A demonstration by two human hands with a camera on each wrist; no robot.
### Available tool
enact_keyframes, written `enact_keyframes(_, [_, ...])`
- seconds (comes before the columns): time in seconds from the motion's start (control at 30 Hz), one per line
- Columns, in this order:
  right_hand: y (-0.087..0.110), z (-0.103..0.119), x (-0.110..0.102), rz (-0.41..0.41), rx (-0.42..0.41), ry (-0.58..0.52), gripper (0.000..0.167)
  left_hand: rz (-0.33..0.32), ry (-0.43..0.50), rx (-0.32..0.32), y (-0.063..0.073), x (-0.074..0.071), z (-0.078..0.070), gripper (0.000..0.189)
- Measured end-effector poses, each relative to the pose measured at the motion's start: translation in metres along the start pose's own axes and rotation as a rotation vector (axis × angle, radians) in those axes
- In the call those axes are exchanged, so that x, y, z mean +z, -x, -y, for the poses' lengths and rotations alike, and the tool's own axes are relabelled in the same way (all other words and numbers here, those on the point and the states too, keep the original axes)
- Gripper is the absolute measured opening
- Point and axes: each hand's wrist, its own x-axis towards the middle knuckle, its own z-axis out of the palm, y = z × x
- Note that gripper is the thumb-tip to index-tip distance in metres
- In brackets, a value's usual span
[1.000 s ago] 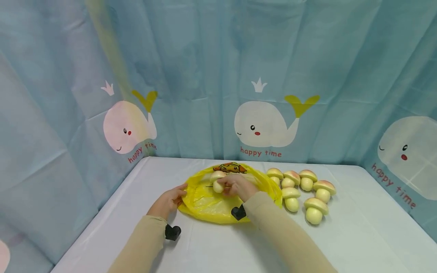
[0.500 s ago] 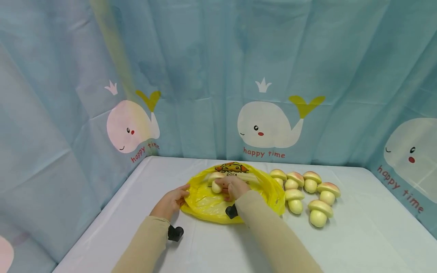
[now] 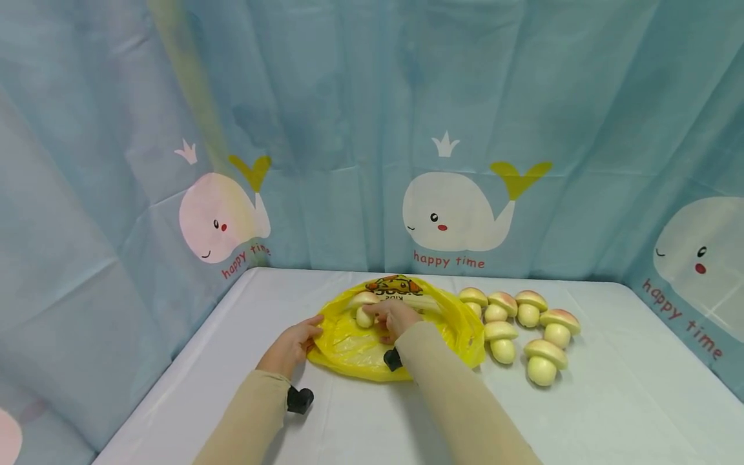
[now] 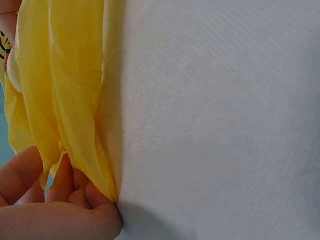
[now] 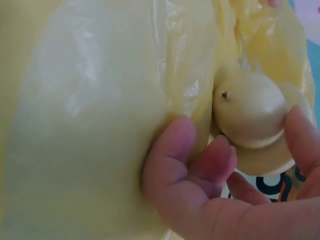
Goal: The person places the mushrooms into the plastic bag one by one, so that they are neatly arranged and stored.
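A yellow plastic bag (image 3: 354,361) with a printed cartoon duck lies spread open on the table. My left hand (image 3: 287,345) pinches the bag's left edge; in the left wrist view the film gathers between its fingers (image 4: 62,182). Inside the bag's mouth, my right hand (image 3: 400,320) holds a toy mushroom (image 3: 364,316) by its pale stem. The right wrist view has the round stem end of that mushroom (image 5: 252,110) between thumb and fingers, its cap partly hidden behind. Other fingers of this hand touch the bag film.
Several more toy mushrooms (image 3: 543,361), with reddish-cream caps, stand grouped on the white table (image 3: 616,400) just right of the bag. A blue whale-print curtain (image 3: 343,213) hangs behind the table and along both sides.
My right hand has moved a little to the left with the mushroom, deeper toward the bag's left side. The left hand keeps its grip on the bag's edge.
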Motion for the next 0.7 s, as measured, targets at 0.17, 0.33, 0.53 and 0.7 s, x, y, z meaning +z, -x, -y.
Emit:
enact_keyframes(0.17, [-0.007, 0.0, 0.0, -0.022, 0.021, 0.023, 0.058, 0.012, 0.002, 0.004, 0.001, 0.0, 0.0, 0.053])
enact_keyframes(0.33, [-0.011, -0.002, 0.0, -0.033, 0.009, 0.076, 0.055, 0.01, 0.0, -0.011, 0.001, -0.001, 0.001, 0.053])
enact_keyframes(0.53, [0.0, 0.009, -0.011, -0.022, -0.005, 0.148, 0.065, 0.004, -0.009, -0.003, -0.002, -0.001, 0.002, 0.052])
enact_keyframes(0.7, [0.013, 0.022, -0.024, -0.003, -0.004, 0.14, 0.07, -0.021, 0.008, -0.007, -0.001, 0.0, 0.003, 0.051])
